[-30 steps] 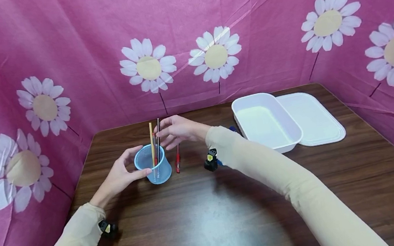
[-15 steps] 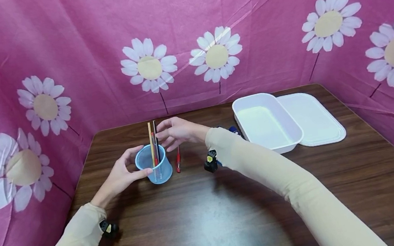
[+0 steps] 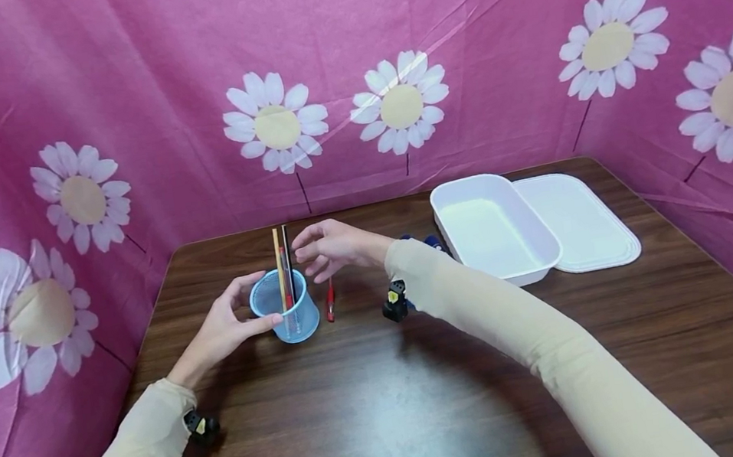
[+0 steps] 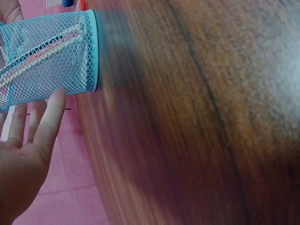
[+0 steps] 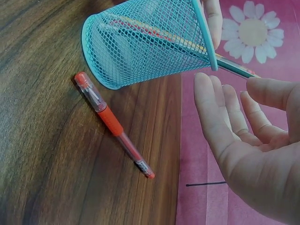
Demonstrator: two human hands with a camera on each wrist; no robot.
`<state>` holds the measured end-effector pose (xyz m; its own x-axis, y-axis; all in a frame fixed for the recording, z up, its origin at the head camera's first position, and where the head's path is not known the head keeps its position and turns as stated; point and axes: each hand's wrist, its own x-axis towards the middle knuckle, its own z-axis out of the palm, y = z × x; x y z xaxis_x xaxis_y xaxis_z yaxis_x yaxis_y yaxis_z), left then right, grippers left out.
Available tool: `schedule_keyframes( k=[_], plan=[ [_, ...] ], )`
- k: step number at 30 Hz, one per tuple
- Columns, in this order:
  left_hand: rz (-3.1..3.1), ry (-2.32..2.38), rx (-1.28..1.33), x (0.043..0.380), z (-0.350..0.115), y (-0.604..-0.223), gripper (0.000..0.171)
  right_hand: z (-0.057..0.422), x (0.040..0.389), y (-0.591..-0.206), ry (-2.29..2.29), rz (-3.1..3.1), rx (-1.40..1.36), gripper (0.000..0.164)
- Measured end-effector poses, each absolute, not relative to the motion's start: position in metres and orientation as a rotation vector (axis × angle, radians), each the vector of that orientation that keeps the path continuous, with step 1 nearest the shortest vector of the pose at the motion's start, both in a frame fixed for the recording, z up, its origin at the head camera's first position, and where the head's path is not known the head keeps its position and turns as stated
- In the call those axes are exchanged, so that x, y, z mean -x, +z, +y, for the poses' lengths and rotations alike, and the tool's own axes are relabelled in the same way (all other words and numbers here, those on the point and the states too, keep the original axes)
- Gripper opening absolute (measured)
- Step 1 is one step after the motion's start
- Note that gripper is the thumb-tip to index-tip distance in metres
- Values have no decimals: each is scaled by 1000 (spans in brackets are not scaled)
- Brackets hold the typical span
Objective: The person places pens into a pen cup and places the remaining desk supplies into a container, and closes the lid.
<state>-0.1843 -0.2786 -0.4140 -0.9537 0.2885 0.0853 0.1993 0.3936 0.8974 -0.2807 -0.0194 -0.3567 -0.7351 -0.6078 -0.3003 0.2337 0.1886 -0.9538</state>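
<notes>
While the left grip holds the blue mesh cup between thumb and fingers, it should press lightly so the pens inside don't tip. Just right of it, a red pen lies on the worktop; the right grip, spread beside the tall tops, should probably move gently and not bump them.

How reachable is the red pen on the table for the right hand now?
Likely yes: the right hand looks open and close by, and the red pen lies on the table with nothing on top; the mesh cup only stands beside it.
</notes>
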Motion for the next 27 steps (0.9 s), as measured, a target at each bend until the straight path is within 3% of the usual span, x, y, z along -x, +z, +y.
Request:
schedule_keyframes(
  k=[10,27],
  plan=[
    [2552,1630,-473,184,-278,-414,76,-11,283,-367,-1598,1850,363,39],
    [2555,1628,-480,183,-278,-415,77,3,292,-403,-1599,1963,97,54]
  ],
)
